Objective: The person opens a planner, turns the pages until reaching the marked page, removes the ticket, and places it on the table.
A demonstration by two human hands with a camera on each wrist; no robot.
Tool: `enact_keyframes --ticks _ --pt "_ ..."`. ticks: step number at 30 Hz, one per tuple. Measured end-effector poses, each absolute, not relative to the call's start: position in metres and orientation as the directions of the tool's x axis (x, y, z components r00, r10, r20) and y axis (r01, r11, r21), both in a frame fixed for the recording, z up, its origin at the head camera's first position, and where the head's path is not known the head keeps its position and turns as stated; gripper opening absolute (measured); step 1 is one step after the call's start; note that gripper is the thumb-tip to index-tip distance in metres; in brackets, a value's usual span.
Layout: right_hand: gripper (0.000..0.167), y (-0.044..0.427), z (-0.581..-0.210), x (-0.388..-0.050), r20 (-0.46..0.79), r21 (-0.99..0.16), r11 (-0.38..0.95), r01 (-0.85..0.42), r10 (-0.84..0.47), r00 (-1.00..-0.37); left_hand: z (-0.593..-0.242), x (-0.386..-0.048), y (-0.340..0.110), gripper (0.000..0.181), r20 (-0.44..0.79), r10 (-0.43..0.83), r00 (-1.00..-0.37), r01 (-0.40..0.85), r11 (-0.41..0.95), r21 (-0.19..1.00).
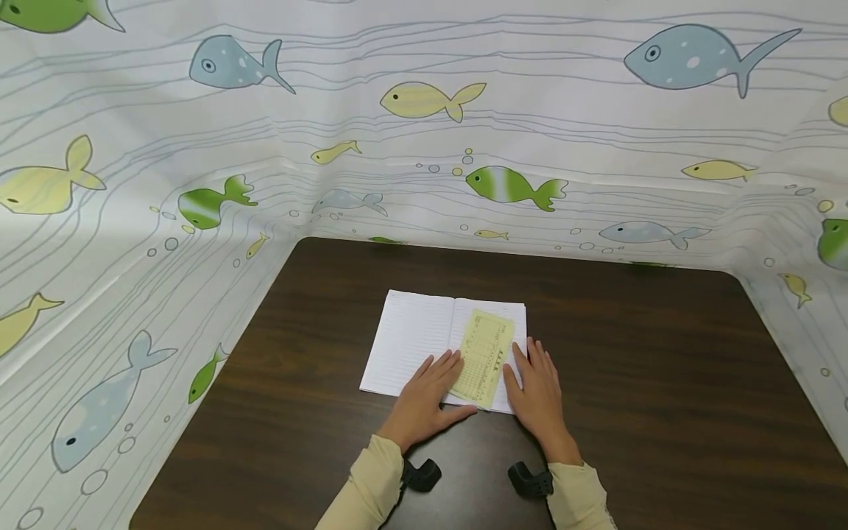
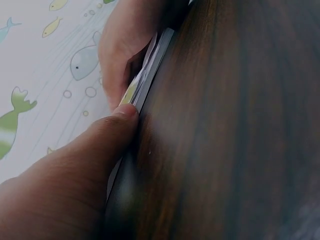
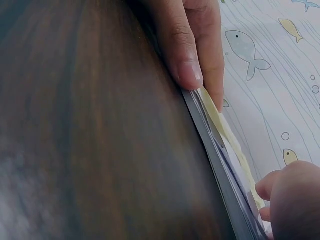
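Note:
An open notebook [image 1: 414, 335] with lined white pages lies on the dark wooden table. On its right page rests a slip of yellow printed paper [image 1: 486, 353], slightly tilted. My left hand [image 1: 424, 401] lies spread over the notebook's lower middle, fingertips at the slip's left edge, the thumb [image 2: 122, 117] by the notebook's near edge. My right hand [image 1: 538, 394] rests at the notebook's right side, fingers extended, with thumb and forefinger near the slip's right edge. In the right wrist view, the slip [image 3: 232, 140] lies on top of the stacked pages.
The dark brown tabletop [image 1: 662, 383] extends around the notebook. A white sheet [image 1: 563, 132] printed with fish surrounds the table at the back and sides. Black wrist devices [image 1: 422, 475] sit below both hands.

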State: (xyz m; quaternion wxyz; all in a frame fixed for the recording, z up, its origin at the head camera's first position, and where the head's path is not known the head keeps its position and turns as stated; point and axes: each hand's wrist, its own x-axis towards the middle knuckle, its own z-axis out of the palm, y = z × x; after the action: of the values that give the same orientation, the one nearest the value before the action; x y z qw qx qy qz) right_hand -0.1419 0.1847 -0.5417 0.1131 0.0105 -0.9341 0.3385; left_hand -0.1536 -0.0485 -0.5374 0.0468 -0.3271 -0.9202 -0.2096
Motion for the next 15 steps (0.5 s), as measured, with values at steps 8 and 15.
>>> enact_keyframes --ticks 8,15 --pt "0.049 0.1843 -0.5424 -0.1421 0.205 -0.651 0.755 -0.085 0.066 -0.977 -0.5367 -0.1549 -0.0476 0.077 0.227 0.593 -0.773 0.630 0.674 0.385" --pt "0.043 0.1844 -0.5401 -0.1428 0.182 -0.737 0.674 -0.054 0.121 -0.976 -0.5406 -0.1557 -0.0473 0.076 0.236 0.596 -0.768 0.636 0.664 0.392"
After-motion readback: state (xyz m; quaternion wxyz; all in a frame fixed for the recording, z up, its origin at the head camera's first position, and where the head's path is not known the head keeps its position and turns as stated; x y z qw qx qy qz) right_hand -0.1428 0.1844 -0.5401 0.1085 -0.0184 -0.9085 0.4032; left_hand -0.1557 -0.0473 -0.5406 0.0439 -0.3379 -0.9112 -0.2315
